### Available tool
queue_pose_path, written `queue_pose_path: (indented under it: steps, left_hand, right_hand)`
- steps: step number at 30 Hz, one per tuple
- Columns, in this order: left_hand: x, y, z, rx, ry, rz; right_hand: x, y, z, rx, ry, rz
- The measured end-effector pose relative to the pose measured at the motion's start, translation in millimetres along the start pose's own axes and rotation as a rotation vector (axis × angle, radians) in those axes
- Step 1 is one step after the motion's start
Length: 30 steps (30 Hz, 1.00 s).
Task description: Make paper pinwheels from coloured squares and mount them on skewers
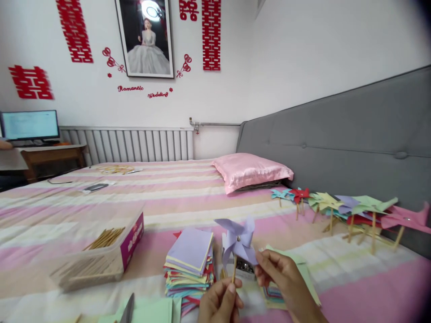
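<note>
My left hand (220, 300) is closed around the thin wooden stick of a lavender paper pinwheel (238, 241), holding it upright above the bed. My right hand (284, 280) is beside it, its fingertips pinched at the pinwheel's lower right blade. A stack of coloured paper squares (190, 264) with a lavender sheet on top lies just left of my hands. A green sheet (303, 271) lies under my right hand.
A box of wooden sticks (101, 255) sits on the striped bed (168, 197) at left. Several finished pinwheels (350, 208) lean along the grey headboard (353, 134). A pink pillow (251, 170) lies behind. Scissors (128, 309) and green paper are at the bottom edge. A desk with a monitor (29, 125) stands far left.
</note>
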State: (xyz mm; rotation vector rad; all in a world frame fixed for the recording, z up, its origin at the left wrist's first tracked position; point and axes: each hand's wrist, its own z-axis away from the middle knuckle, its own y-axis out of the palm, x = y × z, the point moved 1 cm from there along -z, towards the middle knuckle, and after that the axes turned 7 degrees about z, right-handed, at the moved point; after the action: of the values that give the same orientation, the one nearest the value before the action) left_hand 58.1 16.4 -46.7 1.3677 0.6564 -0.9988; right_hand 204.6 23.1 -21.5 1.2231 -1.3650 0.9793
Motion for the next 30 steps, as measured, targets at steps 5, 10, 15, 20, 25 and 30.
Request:
queue_pose_path:
  steps: [5, 10, 15, 20, 25, 30]
  left_hand:
    - [-5, -4, -1, -0.026, 0.118, 0.068]
    - [-13, -2, 6, 0.050, 0.216, 0.004]
    - [-14, 4, 18, 0.138, 0.326, -0.054]
    - [-13, -7, 27, 0.176, 0.416, -0.188]
    - [-7, -23, 37, 0.084, 0.488, -0.338]
    - [-2, -31, 38, 0.040, 0.506, -0.411]
  right_hand:
    - [6, 5, 9, -0.051, -0.002, -0.045]
    - [7, 35, 30, -0.073, -0.191, 0.110]
    - [5, 64, 44, -0.210, -0.306, 0.321]
    - [7, 70, 43, -0.289, -0.297, 0.354]
    - [22, 79, 37, -0.299, -0.284, 0.331]
    - [21, 88, 48, -0.232, -0.272, 0.283]
